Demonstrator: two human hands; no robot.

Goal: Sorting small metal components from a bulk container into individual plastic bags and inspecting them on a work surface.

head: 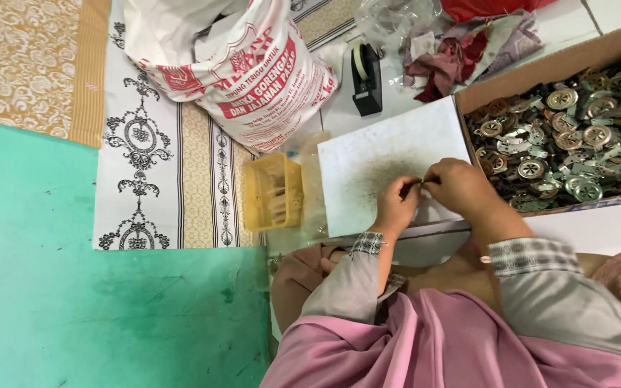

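1. Both hands meet over the white sheet (389,154), which lies flat on the floor and carries a dusting of dark specks across its middle
2. The left hand (395,205) has its fingertips pinched tight, a narrow grip on a tiny piece (421,180) that sits right between the two hands
3. The right hand (460,185) pinches the same small piece from the other side, fingers curled in close; the piece is too small to tell its shape or material
4. Thumbs and forefingers of both hands touch or nearly touch at that one spot, just above the near right part of the sheet
5. Just right of the hands sits an open cardboard box (540,68), heaped with round metal discs (562,98) and flat metal bits, silver and coppery
6. Left of the sheet lies a small yellow plastic basket (273,191), close beside the sheet's edge
7. Beyond the sheet stands a black tape dispenser (366,79), and left of that slumps a big white sack with red print (253,72)
8. Under the sack and basket lies a patterned cloth (156,158), with green floor (73,287) nearer the camera
9. Grey checked cuffs and a pink garment (433,345) fill the bottom of the view
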